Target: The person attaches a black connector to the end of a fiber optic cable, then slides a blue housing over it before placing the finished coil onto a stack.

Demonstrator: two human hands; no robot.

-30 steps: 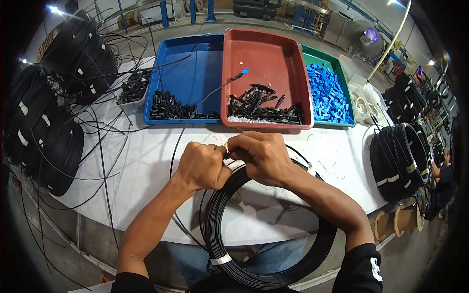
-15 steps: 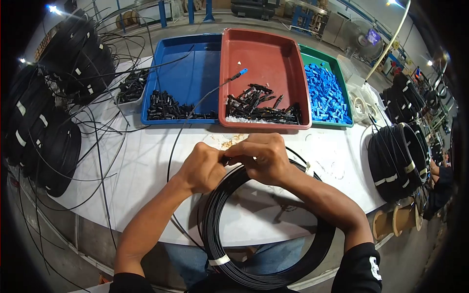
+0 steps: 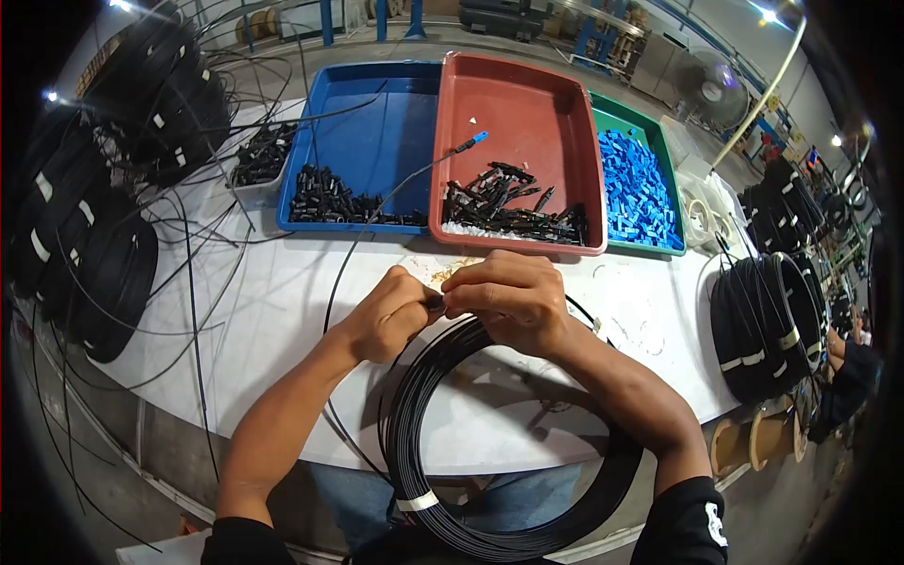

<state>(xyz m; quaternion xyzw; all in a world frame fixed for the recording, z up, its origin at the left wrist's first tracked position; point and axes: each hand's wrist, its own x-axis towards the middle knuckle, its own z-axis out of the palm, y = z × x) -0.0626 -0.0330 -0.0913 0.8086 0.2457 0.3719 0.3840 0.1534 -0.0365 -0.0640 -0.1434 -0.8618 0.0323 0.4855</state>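
My left hand (image 3: 394, 315) is closed around a small dark piece at the cable's end, just above the coil. Against it, the fingertips of my right hand (image 3: 513, 297) pinch the same small dark piece, which is mostly hidden. Below both hands a large black cable coil (image 3: 414, 414) with white tape bands overhangs the table's near edge. A single black cable with a blue-tipped connector (image 3: 478, 137) reaches up over the red tray (image 3: 513, 104).
A blue tray (image 3: 363, 104) holds black parts, and a green tray (image 3: 667, 169) holds blue parts. Black cable coils (image 3: 113, 273) stand at left, more coils (image 3: 763, 320) at right. Loose cables cross the left side. Another person's arm (image 3: 847, 367) shows at far right.
My hands stay together, with the right fingers shifted slightly and more extended over the small piece. The camera view has moved a little, so the trays appear slightly further right.
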